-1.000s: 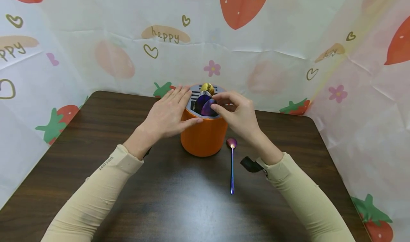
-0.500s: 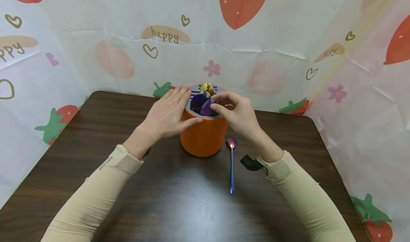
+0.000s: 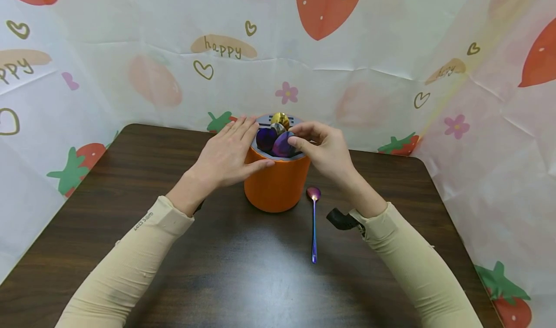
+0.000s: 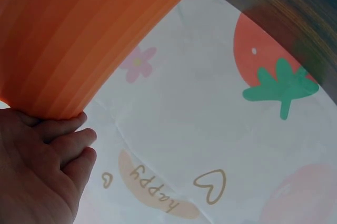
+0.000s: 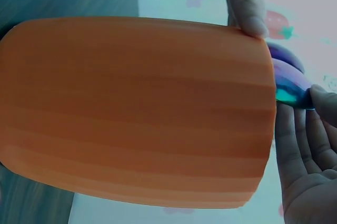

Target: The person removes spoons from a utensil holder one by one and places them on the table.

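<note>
An orange utensil holder with a grey slotted top stands on the table. My left hand rests on its left rim with fingers straight. My right hand pinches the head of a purple spoon between thumb and fingers at the top of the holder; its handle is hidden inside. In the right wrist view the thumb presses the edge of that shiny spoon. Beside it in the holder stand a dark purple spoon, a silver spoon and a gold spoon, heads up.
An iridescent spoon lies on the dark wooden table, right of the holder, its head toward the back. A printed cloth backdrop with strawberries and hearts stands behind and at both sides.
The dark purple spoon has shifted to the left in the holder. My right hand and its purple spoon have moved slightly up. The left hand has stayed in place.
</note>
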`<state>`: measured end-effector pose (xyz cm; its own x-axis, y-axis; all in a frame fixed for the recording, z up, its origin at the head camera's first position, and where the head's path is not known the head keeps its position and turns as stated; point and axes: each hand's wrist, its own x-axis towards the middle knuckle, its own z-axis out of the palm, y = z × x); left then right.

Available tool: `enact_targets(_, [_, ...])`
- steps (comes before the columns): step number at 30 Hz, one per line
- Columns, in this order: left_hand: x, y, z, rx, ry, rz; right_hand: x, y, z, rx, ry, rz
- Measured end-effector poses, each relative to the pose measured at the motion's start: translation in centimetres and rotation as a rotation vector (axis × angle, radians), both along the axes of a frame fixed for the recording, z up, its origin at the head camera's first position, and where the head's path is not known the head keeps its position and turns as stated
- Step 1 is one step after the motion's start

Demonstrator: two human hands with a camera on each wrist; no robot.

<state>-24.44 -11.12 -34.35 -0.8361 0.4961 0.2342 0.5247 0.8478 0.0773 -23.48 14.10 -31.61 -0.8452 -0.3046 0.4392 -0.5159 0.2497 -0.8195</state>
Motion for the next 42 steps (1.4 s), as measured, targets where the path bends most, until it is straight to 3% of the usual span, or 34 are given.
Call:
enact_targets(18, [-0.2,0.0,0.2,-0.001,-0.020,0.002,1.0,0.5,2.5,-0.119,0.032,-0.006])
enact_targets(31, [-0.2,0.0,0.0,-0.006,-0.022,-0.001,2.1,1.3,4.6,-0.293,0.108,0.011])
enact_targets(42, [-0.1,0.0,0.0,-0.008,-0.017,0.004,3.0,2.4,6.9,-0.441,0.109,0.048])
